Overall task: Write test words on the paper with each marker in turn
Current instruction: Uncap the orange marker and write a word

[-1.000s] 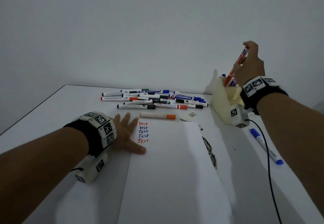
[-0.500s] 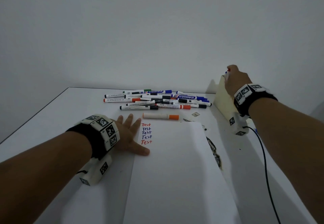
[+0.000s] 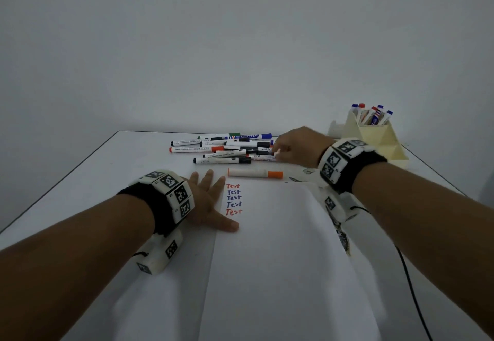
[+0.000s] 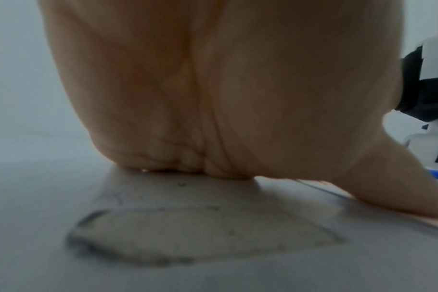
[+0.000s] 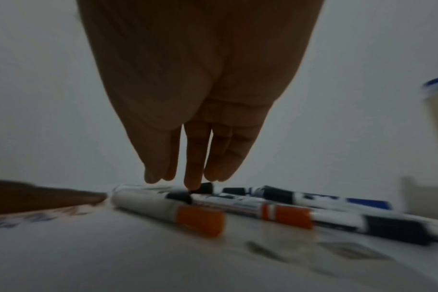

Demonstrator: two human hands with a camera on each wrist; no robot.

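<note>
The left hand (image 3: pixel 207 201) is lying flat on the white surface (image 3: pixel 112 169) at the left edge of the paper (image 3: pixel 278 247), its fingers (image 3: pixel 211 180) spread and straight and the thumb pressing on the sheet just below the writing; in the left wrist view the palm (image 4: pixel 213 89) is filling most of the picture, resting on the surface. Five lines reading "Test" (image 3: pixel 233 198) are standing in the paper's upper left corner, in red and blue ink. The right hand (image 3: pixel 299 145) is reaching over the pile of markers (image 3: pixel 224 148) lying at the far side of the surface beyond the paper; its fingers (image 5: pixel 195 158) are hanging straight down, close together and holding nothing, with one fingertip touching or nearly touching a black-capped marker (image 5: pixel 203 188) in the pile. An orange-capped marker (image 3: pixel 255 173) is lying apart from the pile, just beyond the paper's top edge, and showing blurred in the right wrist view (image 5: pixel 168 209). A cream holder (image 3: pixel 374 137) is standing at the far right of the surface with several capped markers upright in it.
</note>
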